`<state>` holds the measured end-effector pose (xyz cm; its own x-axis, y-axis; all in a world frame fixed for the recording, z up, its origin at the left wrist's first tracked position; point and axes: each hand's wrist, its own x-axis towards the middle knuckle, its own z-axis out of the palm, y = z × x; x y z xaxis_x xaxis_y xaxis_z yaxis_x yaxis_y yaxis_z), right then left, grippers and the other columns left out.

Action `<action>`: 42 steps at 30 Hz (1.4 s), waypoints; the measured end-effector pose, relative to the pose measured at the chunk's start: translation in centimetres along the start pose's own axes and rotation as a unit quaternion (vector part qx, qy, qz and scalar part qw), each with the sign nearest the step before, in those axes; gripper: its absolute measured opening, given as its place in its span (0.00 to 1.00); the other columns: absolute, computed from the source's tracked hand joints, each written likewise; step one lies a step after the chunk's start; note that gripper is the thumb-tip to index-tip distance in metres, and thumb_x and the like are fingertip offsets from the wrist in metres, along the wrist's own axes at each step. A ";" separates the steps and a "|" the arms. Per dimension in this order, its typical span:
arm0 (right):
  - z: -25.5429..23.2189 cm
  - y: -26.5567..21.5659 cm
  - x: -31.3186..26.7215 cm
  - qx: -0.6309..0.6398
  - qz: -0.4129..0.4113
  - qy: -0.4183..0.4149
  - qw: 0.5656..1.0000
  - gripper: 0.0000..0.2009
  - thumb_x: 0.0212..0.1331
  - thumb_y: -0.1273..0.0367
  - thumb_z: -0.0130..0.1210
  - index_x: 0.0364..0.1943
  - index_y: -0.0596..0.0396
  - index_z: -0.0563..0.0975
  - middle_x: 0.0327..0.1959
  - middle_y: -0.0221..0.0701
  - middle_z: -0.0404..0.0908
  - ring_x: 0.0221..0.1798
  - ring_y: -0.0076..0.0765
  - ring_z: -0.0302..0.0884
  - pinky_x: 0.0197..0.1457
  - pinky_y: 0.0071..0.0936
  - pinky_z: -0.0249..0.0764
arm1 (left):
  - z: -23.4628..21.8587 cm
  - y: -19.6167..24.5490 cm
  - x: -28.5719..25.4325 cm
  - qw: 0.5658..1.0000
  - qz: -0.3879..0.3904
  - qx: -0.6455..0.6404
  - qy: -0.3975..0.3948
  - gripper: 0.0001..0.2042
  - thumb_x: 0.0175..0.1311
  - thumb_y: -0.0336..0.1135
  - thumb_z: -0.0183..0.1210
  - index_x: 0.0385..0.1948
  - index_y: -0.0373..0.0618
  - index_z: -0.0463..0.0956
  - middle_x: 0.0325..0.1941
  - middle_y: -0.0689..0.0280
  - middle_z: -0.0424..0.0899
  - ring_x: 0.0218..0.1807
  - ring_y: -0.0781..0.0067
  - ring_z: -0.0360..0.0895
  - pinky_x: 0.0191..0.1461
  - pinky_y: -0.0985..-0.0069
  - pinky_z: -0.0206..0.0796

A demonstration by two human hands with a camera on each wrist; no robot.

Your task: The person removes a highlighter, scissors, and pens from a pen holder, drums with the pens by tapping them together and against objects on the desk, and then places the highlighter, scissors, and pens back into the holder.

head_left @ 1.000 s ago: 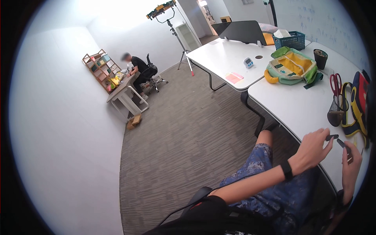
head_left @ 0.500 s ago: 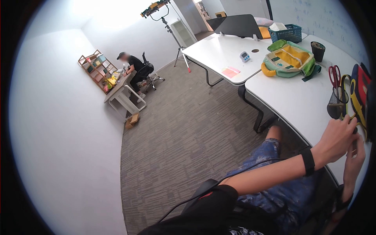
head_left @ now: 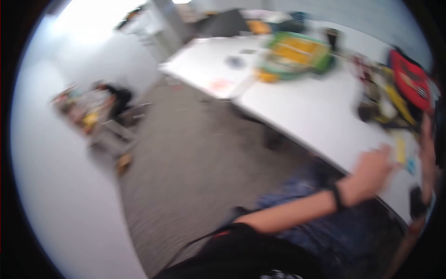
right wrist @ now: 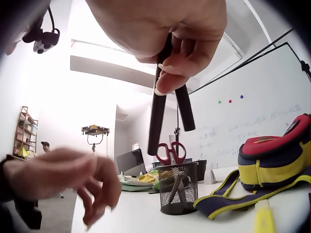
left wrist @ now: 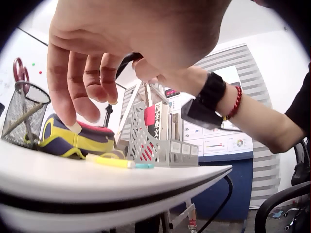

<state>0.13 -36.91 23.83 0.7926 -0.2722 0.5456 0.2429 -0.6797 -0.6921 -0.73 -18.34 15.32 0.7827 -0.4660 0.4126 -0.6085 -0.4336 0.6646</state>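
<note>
My right hand (right wrist: pixel 170 34) grips two black pen-like sticks (right wrist: pixel 158 116), which hang down from its fingers in the right wrist view. In the head view this hand (head_left: pixel 426 151) is at the far right, blurred. My left hand (head_left: pixel 371 174) is over the table's near edge, its fingers loosely bent and nothing in them, as the left wrist view shows. Close to it on the tabletop lie a yellow highlighter (left wrist: pixel 109 161) and a teal pen (left wrist: pixel 144 166). A mesh pen cup (right wrist: pixel 178 191) with red-handled scissors (right wrist: pixel 171 154) stands past the right hand.
A red, navy and yellow bag (right wrist: pixel 272 160) with a strap lies beside the cup. Further along the white table (head_left: pixel 297 107) sits a green and yellow backpack (head_left: pixel 295 53). A grey file holder (left wrist: pixel 163 148) stands behind the highlighter. Across the room a person (head_left: pixel 118 100) sits at a desk.
My hands have come apart from being together around the black sticks. The right hand has moved away with both, and the left has let go. The head view has swung to the right.
</note>
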 end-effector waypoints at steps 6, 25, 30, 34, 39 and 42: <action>1.3 -2.4 4.2 0.061 -0.107 0.055 0.991 0.12 0.67 0.62 0.55 0.38 0.58 0.73 0.22 0.33 0.78 0.18 0.27 0.75 0.22 0.26 0.70 | 2.2 -4.7 -2.1 0.992 0.073 0.085 0.055 0.06 0.60 0.28 0.58 0.33 0.39 0.71 0.35 0.54 0.71 0.42 0.49 0.68 0.47 0.58 0.60; 10.1 -1.4 8.6 -0.068 -0.012 -0.167 0.984 0.19 0.59 0.64 0.60 0.47 0.66 0.78 0.38 0.45 0.85 0.32 0.38 0.86 0.39 0.33 0.80 | 2.2 -4.1 -3.3 0.985 0.078 0.126 0.084 0.09 0.62 0.36 0.61 0.34 0.43 0.72 0.36 0.60 0.72 0.42 0.57 0.69 0.47 0.64 0.62; 7.7 -1.4 7.3 -0.132 -0.108 -0.048 0.984 0.16 0.57 0.62 0.61 0.46 0.58 0.79 0.39 0.39 0.86 0.38 0.43 0.83 0.44 0.36 0.76 | 2.1 -3.9 -4.3 0.983 0.053 0.142 0.101 0.10 0.61 0.37 0.62 0.34 0.44 0.71 0.36 0.61 0.71 0.43 0.58 0.69 0.49 0.63 0.61; 3.4 3.6 4.9 -0.215 -0.030 -0.128 0.968 0.17 0.54 0.57 0.61 0.34 0.60 0.81 0.31 0.44 0.85 0.39 0.50 0.84 0.46 0.40 0.77 | 1.9 -4.0 -6.0 0.988 0.027 0.089 0.122 0.09 0.62 0.36 0.62 0.36 0.45 0.72 0.39 0.61 0.70 0.45 0.56 0.67 0.51 0.62 0.59; 1.7 5.6 0.7 -0.409 0.050 -0.279 0.867 0.21 0.47 0.55 0.61 0.29 0.66 0.82 0.31 0.50 0.84 0.42 0.57 0.83 0.47 0.43 0.77 | 1.3 -3.7 -6.8 0.992 0.021 0.073 0.106 0.08 0.63 0.34 0.61 0.37 0.44 0.72 0.40 0.60 0.70 0.46 0.56 0.66 0.53 0.62 0.58; 2.3 7.4 0.1 -0.427 0.044 -0.268 0.863 0.20 0.47 0.57 0.60 0.29 0.65 0.82 0.33 0.52 0.84 0.42 0.60 0.82 0.47 0.46 0.77 | 1.4 -3.4 -6.7 0.992 0.018 0.077 0.095 0.08 0.64 0.34 0.61 0.37 0.44 0.72 0.41 0.60 0.70 0.47 0.55 0.66 0.54 0.61 0.58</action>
<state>3.29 -40.40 17.61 0.9872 -0.1500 0.0537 -0.1504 -0.9886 0.0048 -4.13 -14.82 9.43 0.7622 -0.3359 0.5533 -0.6374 -0.5386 0.5511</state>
